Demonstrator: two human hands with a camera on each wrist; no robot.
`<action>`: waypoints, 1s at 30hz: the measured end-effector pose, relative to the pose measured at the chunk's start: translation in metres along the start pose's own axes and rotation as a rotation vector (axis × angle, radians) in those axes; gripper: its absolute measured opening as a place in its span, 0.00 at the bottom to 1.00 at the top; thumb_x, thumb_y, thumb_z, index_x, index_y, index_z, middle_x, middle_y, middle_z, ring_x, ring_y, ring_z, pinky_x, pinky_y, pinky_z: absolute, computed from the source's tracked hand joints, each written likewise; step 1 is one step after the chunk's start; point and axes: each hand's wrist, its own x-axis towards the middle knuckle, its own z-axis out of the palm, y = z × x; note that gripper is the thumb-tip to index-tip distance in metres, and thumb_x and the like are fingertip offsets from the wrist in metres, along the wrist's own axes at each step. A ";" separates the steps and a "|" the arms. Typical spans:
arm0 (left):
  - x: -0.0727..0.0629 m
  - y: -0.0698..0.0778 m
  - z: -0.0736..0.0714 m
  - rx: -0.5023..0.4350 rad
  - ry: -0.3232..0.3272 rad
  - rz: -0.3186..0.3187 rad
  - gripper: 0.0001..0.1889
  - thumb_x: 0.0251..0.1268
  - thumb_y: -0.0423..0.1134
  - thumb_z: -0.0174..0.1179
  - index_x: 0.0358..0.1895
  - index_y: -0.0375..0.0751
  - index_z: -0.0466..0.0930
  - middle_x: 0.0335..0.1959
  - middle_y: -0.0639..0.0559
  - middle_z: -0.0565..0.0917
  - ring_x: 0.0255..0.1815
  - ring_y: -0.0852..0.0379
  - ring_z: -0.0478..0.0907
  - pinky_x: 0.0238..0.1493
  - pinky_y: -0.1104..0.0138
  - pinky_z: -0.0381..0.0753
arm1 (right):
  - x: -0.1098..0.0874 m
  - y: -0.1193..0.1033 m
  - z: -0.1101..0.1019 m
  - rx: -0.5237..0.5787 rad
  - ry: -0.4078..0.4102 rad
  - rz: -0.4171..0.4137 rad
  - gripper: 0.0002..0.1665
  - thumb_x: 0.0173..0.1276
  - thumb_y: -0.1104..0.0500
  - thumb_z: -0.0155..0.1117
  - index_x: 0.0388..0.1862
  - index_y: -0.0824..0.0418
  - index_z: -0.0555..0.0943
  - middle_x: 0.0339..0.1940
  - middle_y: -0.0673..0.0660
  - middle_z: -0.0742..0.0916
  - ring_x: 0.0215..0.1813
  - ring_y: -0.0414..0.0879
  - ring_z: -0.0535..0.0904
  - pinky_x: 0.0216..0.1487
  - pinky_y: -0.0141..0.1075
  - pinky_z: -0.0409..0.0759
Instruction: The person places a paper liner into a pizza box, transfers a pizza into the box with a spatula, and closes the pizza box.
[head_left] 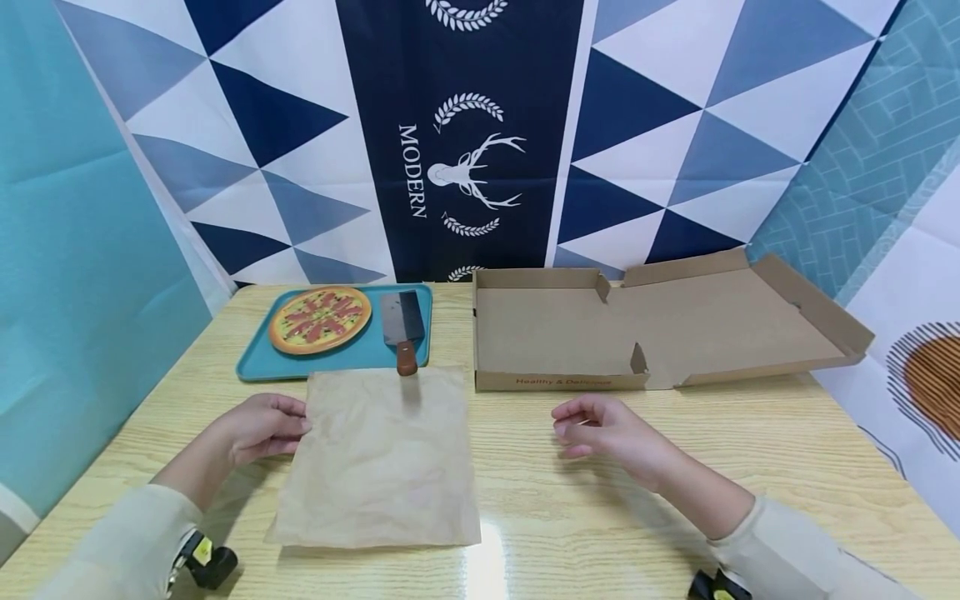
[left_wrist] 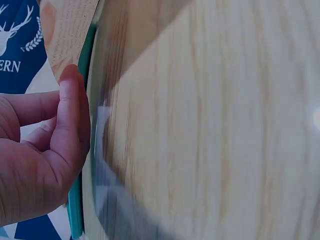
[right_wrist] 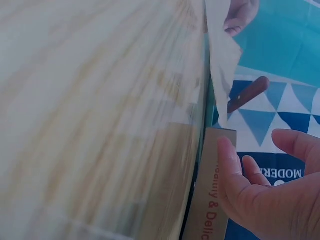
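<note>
Brown paper sheet on the near side of the teal tray, its far edge running along the tray's near rim in my head view. A narrow shadow shows under its near edge; I cannot tell how far it is raised. My left hand, on the near left of the tray, pinches the sheet's left edge between thumb and fingers. My right hand, to the near right of the tray, holds nothing; I see its fingers loosely bent and spread a little.

On the tray's right part I see a spatula with a metal blade; its brown handle extends past the tray's near rim, over the sheet's far edge. On the tray's left part sits a round pizza with red and dark toppings.

To the right of the tray stands an unfolded cardboard box, lettered in red on its near wall, its lid laid out farther right. Tray, sheet and box share a pale wood-grained table. Behind the tray I see a backdrop of blue triangles and a dark band with a stag's head.
</note>
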 end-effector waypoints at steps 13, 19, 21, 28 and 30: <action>-0.002 -0.002 0.023 -0.073 -0.066 0.063 0.05 0.67 0.25 0.55 0.41 0.37 0.77 0.31 0.52 0.81 0.30 0.62 0.80 0.32 0.69 0.82 | 0.013 0.001 0.026 0.082 -0.100 0.067 0.30 0.70 0.63 0.62 0.61 0.83 0.66 0.52 0.70 0.80 0.48 0.55 0.82 0.52 0.44 0.81; -0.001 0.002 0.038 -0.100 -0.067 0.059 0.05 0.67 0.25 0.55 0.41 0.36 0.75 0.31 0.52 0.81 0.30 0.62 0.80 0.32 0.69 0.82 | 0.021 0.001 0.039 0.156 -0.093 0.105 0.28 0.70 0.63 0.61 0.61 0.82 0.68 0.49 0.67 0.82 0.46 0.53 0.83 0.49 0.43 0.83; -0.001 0.003 0.044 -0.105 -0.059 0.056 0.05 0.67 0.25 0.56 0.42 0.35 0.75 0.31 0.51 0.81 0.30 0.62 0.80 0.32 0.69 0.83 | 0.023 0.001 0.042 0.171 -0.053 0.120 0.26 0.70 0.64 0.62 0.60 0.81 0.70 0.45 0.64 0.83 0.42 0.49 0.83 0.46 0.41 0.84; 0.003 0.006 0.059 -0.112 -0.050 0.053 0.10 0.67 0.25 0.55 0.50 0.28 0.72 0.34 0.49 0.80 0.32 0.60 0.81 0.35 0.67 0.84 | 0.028 0.002 0.044 0.176 0.071 0.157 0.16 0.68 0.67 0.63 0.50 0.77 0.77 0.34 0.55 0.83 0.32 0.40 0.80 0.33 0.30 0.82; 0.004 0.006 0.062 -0.122 -0.049 0.053 0.12 0.67 0.25 0.56 0.51 0.26 0.72 0.34 0.49 0.81 0.33 0.59 0.81 0.36 0.66 0.84 | 0.027 0.002 0.042 0.174 0.089 0.149 0.13 0.67 0.68 0.63 0.47 0.76 0.78 0.32 0.54 0.83 0.31 0.40 0.79 0.31 0.28 0.82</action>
